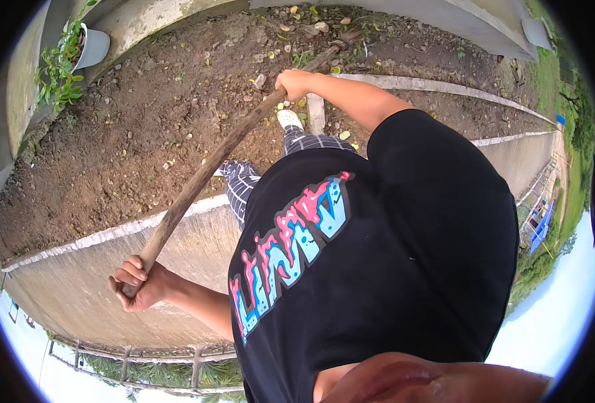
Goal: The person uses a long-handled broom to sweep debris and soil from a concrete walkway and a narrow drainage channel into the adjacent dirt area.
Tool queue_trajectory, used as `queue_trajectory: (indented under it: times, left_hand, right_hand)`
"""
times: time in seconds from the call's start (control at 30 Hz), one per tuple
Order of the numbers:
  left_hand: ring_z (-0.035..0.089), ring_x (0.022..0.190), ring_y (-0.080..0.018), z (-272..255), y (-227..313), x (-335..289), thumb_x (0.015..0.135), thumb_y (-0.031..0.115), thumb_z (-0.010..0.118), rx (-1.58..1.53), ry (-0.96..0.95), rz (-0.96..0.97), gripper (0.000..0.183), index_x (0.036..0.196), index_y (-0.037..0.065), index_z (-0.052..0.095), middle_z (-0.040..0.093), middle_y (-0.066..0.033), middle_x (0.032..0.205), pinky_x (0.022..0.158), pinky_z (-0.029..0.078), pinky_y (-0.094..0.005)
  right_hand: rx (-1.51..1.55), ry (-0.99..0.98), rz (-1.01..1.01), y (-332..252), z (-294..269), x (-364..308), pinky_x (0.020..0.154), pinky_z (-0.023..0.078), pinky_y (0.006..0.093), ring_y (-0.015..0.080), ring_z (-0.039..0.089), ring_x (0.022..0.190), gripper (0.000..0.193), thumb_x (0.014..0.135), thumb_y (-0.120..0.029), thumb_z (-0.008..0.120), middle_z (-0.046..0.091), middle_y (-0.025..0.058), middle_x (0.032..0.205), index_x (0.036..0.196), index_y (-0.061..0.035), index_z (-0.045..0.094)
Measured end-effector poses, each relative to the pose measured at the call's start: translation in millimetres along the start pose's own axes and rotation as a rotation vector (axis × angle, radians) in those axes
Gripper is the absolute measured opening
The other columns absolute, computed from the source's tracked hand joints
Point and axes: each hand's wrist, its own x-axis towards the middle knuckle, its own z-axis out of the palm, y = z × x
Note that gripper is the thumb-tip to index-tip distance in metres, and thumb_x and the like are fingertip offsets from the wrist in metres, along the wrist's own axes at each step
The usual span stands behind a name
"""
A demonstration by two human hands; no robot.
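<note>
While a black T-shirt (438,235) is filling the nearest ground, both arms are reaching out from it to one long wooden pole (210,164). The left hand (140,285) is wrapping its fingers round the pole's near end; the right hand (296,84) is closing about the shaft farther along — each grip grasping wood, neither released. The pole is slanting across the body, above soil and paving, its far end running out to a dark, bristly head (344,43), too small to make out exactly.

Handling, as judged: the shaft is looking stiff, sturdy and moderately heavy, dry rather than slick, perhaps rough on the palms. Hands spaced well apart, as now, are seeming best for control.

Below, a pale shoe (289,119) is standing on dirt (123,148), beside a short concrete kerb (316,114). A pale strip (109,232) is edging the paving (109,295). The broadest stretch of dirt is lying left of the pole — room for swinging; kerb and wall (459,30) are limiting the head's side. A white pot (95,47) is hanging or standing at upper left, cannot tell which. Greenery (583,114) is rising beyond.
</note>
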Motion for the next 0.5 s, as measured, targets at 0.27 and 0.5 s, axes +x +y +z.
queue_trajectory:
  times: [0.27,0.5]
  left_hand:
    - [0.035,0.030,-0.0056,68.6,128.6,-21.1,0.074,0.023,0.053,-0.147,0.112,0.331,0.016,0.072,0.008,0.056,0.033,0.0056,0.041,0.033,0.032,-0.0202]
    - [0.042,0.035,-0.0042,162.2,103.8,-30.4,0.079,0.026,0.054,-0.162,-0.759,0.509,0.024,0.096,0.010,0.049,0.041,0.0053,0.050,0.036,0.038,-0.0191]
  right_hand:
    - [-0.053,0.209,-0.284,-111.8,-49.3,12.3,0.069,0.045,0.0425,0.0294,0.061,0.077,0.012,0.060,-0.016,0.068,0.062,0.0087,0.071,0.069,-0.0103,0.062]
    - [0.147,0.410,-0.654,-130.8,-64.2,112.0,0.073,0.047,0.0413,0.0308,0.061,0.079,0.014,0.064,-0.018,0.066,0.062,0.0095,0.076,0.075,-0.0100,0.062]
